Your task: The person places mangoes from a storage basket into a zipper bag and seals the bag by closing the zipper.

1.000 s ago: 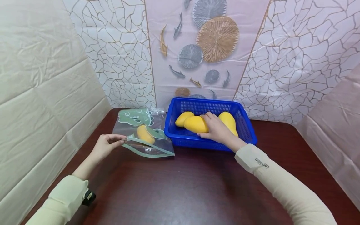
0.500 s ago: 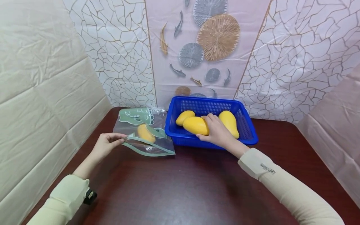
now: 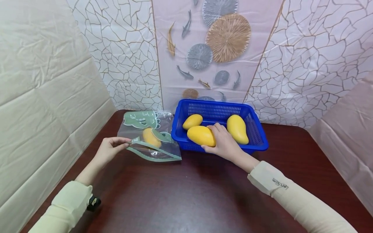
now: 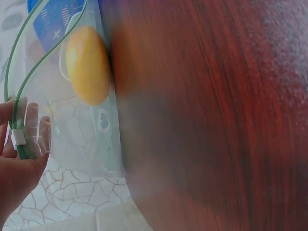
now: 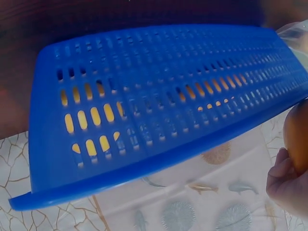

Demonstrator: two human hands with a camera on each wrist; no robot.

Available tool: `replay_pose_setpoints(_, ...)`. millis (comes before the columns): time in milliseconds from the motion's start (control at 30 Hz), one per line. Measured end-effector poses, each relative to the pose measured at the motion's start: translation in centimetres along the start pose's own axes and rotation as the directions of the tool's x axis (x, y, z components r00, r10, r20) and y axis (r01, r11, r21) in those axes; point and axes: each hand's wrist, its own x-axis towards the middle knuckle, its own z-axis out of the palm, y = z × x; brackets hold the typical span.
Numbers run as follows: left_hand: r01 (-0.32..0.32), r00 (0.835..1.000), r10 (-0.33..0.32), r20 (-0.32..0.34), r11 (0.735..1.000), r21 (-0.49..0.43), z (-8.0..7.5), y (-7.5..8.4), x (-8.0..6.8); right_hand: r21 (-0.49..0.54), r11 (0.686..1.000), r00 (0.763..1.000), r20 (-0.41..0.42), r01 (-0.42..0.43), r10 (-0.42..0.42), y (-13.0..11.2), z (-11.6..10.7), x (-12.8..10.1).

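Observation:
My right hand (image 3: pixel 222 142) grips a yellow mango (image 3: pixel 201 136) and holds it over the near rim of the blue basket (image 3: pixel 259 142). Two more mangoes (image 3: pixel 237 128) lie inside the basket. My left hand (image 3: pixel 112 149) pinches the green zip edge of a clear bag (image 3: pixel 151 139) printed with a green dinosaur, holding its mouth apart. One mango (image 3: pixel 151 137) sits inside that bag. The left wrist view shows the bag's mango (image 4: pixel 86 65) and my fingers (image 4: pixel 19 139) on the zip strip. In the right wrist view the basket wall (image 5: pixel 159 115) fills the frame.
The dark red-brown table (image 3: pixel 189 194) runs toward me from the bag and basket. Draped cloth backdrops (image 3: pixel 43 81) close off the left, back and right sides. The bag lies just left of the basket, nearly touching it.
My right hand has lifted the mango out of the basket's middle and drawn it toward me to the near rim. The left hand still holds the bag's mouth in the same spot.

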Motion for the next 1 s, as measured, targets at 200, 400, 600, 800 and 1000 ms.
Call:
replay_pose_setpoints(200,0.002,1.0,-0.002,-0.002,1.0,-0.004,0.0,-0.1,0.0,0.027,1.0,1.0,-0.005,0.002,-0.002,-0.7,0.4,-0.4)
replay_pose_setpoints(400,0.003,1.0,-0.003,0.007,1.0,-0.018,0.1,0.1,0.0,0.054,0.999,1.0,-0.009,0.007,-0.006,-1.6,0.9,-0.6)
replay_pose_setpoints(600,0.002,1.0,-0.002,0.008,0.999,-0.034,0.2,0.3,0.0,0.085,0.996,1.0,-0.003,0.02,-0.02,-2.4,1.3,-0.6)
replay_pose_setpoints(800,-0.003,1.0,0.003,0.004,1.0,-0.017,0.1,0.3,0.1,0.114,0.993,1.0,-0.004,0.012,-0.011,-2.9,1.7,-0.5)
replay_pose_setpoints(1000,0.004,1.0,-0.004,0.004,1.0,-0.014,0.2,0.2,0.1,0.121,0.992,0.999,0.018,0.039,-0.041,-3.8,2.5,-0.4)
